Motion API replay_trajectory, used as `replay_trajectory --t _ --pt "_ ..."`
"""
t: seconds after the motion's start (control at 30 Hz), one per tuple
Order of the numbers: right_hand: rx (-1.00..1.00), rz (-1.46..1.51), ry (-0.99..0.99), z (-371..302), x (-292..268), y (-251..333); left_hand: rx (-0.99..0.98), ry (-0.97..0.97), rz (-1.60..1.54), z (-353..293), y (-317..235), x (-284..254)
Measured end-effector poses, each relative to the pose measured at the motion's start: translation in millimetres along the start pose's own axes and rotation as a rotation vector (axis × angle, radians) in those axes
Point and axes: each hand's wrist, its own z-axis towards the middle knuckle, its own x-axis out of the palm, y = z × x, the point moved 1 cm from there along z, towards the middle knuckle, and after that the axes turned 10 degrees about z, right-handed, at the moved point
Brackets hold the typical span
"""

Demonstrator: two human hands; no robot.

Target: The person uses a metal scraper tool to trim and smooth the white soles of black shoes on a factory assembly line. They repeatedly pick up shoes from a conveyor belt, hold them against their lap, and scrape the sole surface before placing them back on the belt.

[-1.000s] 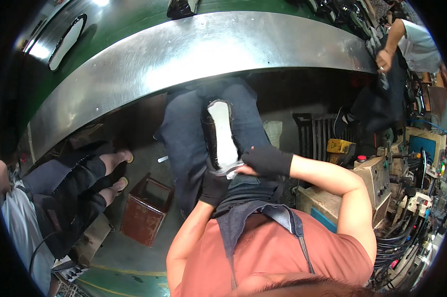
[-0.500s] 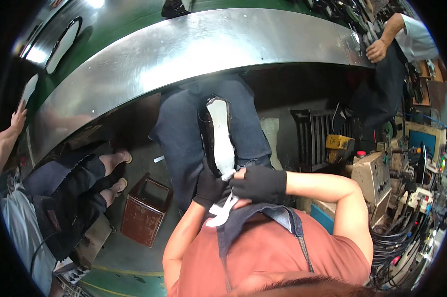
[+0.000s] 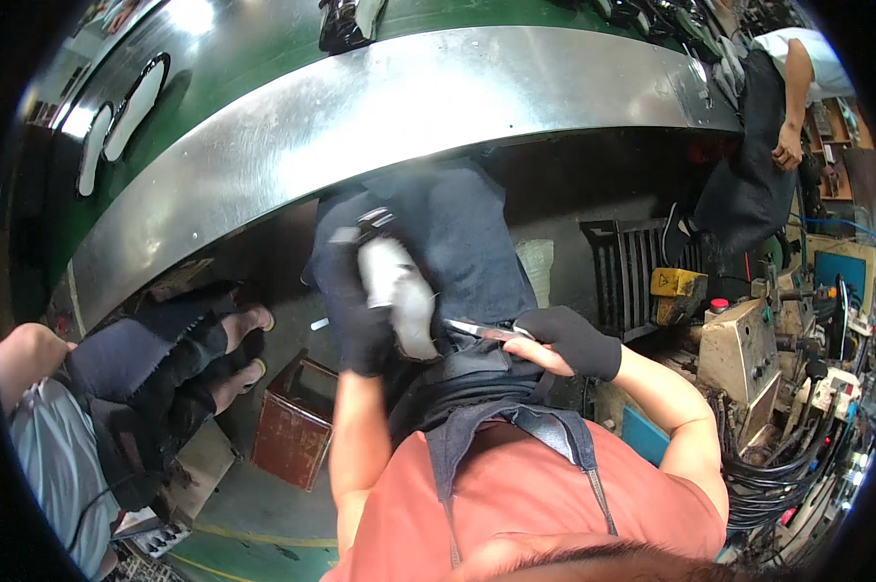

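Your black-gloved left grip clasps a long white-soled dark shoe over your dark-blue-clad lap, likely steadying it | your black-gloved right grip pinches a slim silver metal tool, tip shoeward

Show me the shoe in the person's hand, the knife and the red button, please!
Shoe (image 3: 411, 307): head view, on its white underside, a bit blurry.
Knife (image 3: 470, 329): head view, on its silver blade.
Red button (image 3: 718, 305): head view, on its round red top.
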Motion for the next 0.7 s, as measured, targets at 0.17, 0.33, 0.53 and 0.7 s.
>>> replay_trajectory --t 0.17,0.33,0.53,0.7 --pt "0.123 0.145 0.027 11 -1 -17 -0.305 0.381 -0.359 -55 56 48" --pt "0.141 0.1 0.191 24 -20 -54 -0.285 0.229 -0.071 -71 51 53" --pt "0.163 -0.119 0.303 50 -26 -23 -0.414 0.173 -0.344 -85 11 54" --pt "0.046 -0.592 0.199 46 -6 -7 -0.098 0.303 0.05 -104 14 59"
